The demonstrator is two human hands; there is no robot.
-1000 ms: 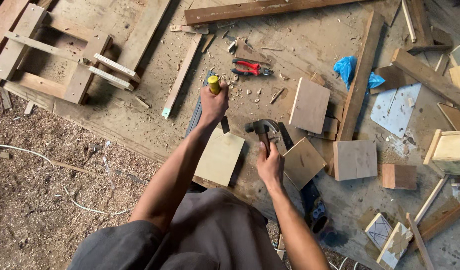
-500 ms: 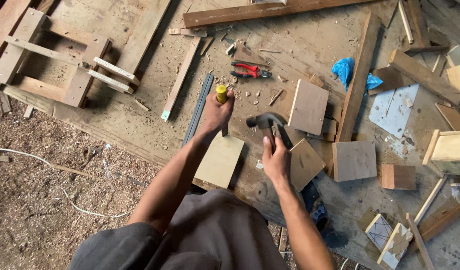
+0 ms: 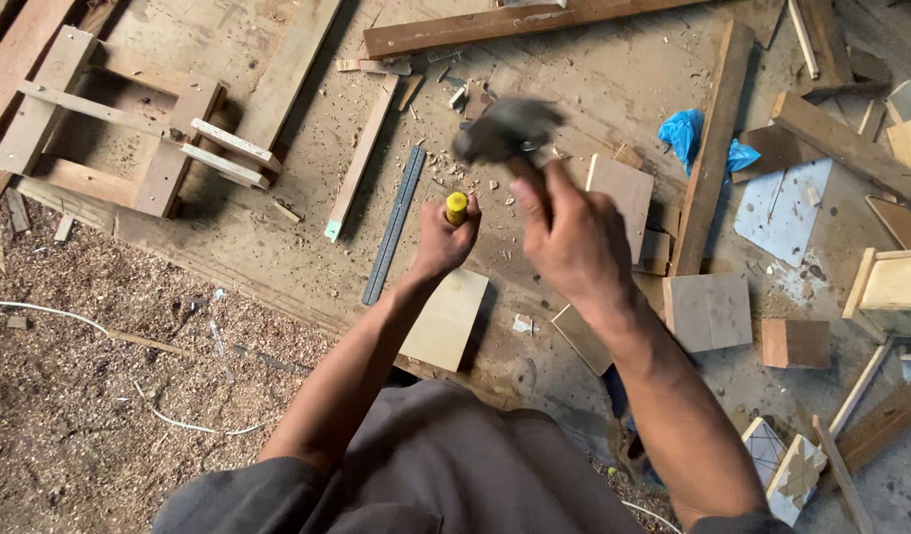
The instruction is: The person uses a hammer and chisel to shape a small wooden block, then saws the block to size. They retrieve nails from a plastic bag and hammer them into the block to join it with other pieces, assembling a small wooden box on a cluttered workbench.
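Where sawdust (image 3: pixel 90 326) meets boards, plywood floor (image 3: pixel 574 89) strewn with offcuts (image 3: pixel 708 311)

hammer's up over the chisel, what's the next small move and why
Probably bring the hammer straight down onto the yellow handle. The right hand holds the hammer raised and blurred above it, while the left hand grips the tool upright over the light wood panel. The tool's tip is hidden, so check it sits on the panel first.

head camera, steep downward view, close over wooden floor (image 3: pixel 228 237)
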